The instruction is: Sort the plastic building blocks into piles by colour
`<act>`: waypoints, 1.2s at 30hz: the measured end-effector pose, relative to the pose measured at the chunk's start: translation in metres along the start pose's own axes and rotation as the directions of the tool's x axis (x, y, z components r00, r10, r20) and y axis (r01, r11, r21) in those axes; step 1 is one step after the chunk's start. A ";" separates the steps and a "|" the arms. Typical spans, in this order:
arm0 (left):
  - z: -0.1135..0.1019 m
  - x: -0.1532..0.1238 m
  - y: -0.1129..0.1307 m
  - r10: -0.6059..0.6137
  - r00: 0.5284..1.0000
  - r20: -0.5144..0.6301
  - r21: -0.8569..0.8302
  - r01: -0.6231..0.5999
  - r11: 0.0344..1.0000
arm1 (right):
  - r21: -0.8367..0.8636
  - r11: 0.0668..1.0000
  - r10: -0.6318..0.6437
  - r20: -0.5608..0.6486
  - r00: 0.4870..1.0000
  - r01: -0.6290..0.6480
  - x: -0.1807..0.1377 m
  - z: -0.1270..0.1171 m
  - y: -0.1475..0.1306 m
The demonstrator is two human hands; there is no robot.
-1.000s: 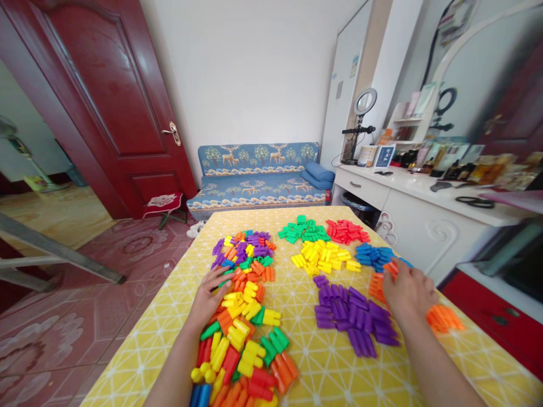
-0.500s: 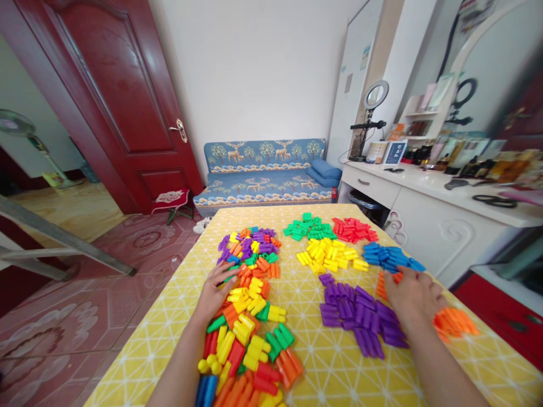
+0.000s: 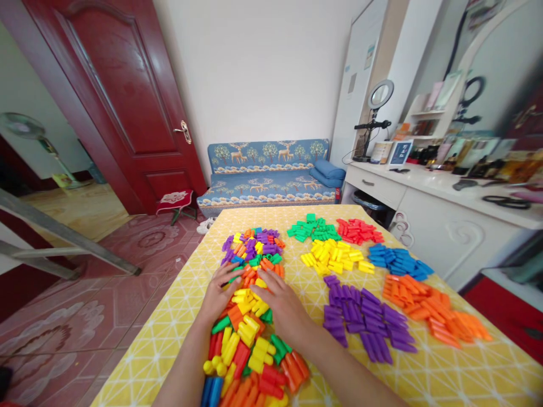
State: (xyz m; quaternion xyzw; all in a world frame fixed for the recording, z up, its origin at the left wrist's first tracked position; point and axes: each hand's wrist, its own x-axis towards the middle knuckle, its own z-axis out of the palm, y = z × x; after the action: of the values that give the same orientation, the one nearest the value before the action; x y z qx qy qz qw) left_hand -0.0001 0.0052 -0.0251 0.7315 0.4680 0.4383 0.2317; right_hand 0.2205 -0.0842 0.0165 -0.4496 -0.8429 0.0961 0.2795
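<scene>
A long heap of mixed coloured plastic building pieces [image 3: 257, 353] runs down the left part of the table. My left hand [image 3: 221, 293] rests at the heap's left edge, its fingers stretched out over the pieces. Across from it, my right hand [image 3: 283, 304] reaches over the same heap with fingers apart, near orange and yellow pieces. Nothing shows clearly gripped in either hand, though the fingertips partly cover the pieces below. To the right lie piles sorted by colour: purple [image 3: 369, 319], orange [image 3: 424, 302], blue [image 3: 396, 261], yellow [image 3: 335, 255], green [image 3: 314, 229] and red [image 3: 358, 231].
A yellow patterned cloth [image 3: 458, 376] covers the table. Beyond its far edge stands a blue sofa [image 3: 267, 183]. On the right is a white dressing table [image 3: 445, 212] crowded with bottles. A red stool [image 3: 176, 199] and a metal ladder-like frame [image 3: 63, 249] stand left.
My right hand has moved left from the orange pile to the mixed heap, uncovering the orange pieces. My left hand has stayed at the heap. The view has shifted slightly.
</scene>
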 end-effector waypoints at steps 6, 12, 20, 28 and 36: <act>0.000 0.000 0.001 0.000 1.000 0.003 -0.001 0.000 1.000 | 0.032 0.995 0.095 -0.013 0.995 -0.095 0.011 0.017 0.004; 0.000 0.000 0.003 -0.009 1.000 0.005 0.002 0.009 1.000 | 0.094 0.950 0.308 -0.097 0.946 -0.299 0.004 0.005 0.004; -0.001 0.000 0.000 -0.004 1.000 0.008 0.012 0.004 1.000 | -0.002 0.779 0.611 -0.226 0.759 -0.628 -0.001 -0.039 0.067; 0.000 0.000 0.000 -0.010 1.000 0.001 0.011 0.010 1.000 | 0.063 0.818 0.569 -0.229 0.790 -0.572 -0.008 -0.029 0.084; 0.000 0.000 -0.004 -0.008 1.000 0.010 0.008 0.007 1.000 | 0.428 0.711 0.704 -0.446 0.553 -0.559 -0.007 -0.031 0.103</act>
State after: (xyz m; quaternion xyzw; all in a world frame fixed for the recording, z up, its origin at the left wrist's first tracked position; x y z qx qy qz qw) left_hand -0.0020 0.0069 -0.0275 0.7328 0.4714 0.4321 0.2327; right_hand 0.3128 -0.0332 -0.0032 -0.6933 -0.4769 0.1482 0.5195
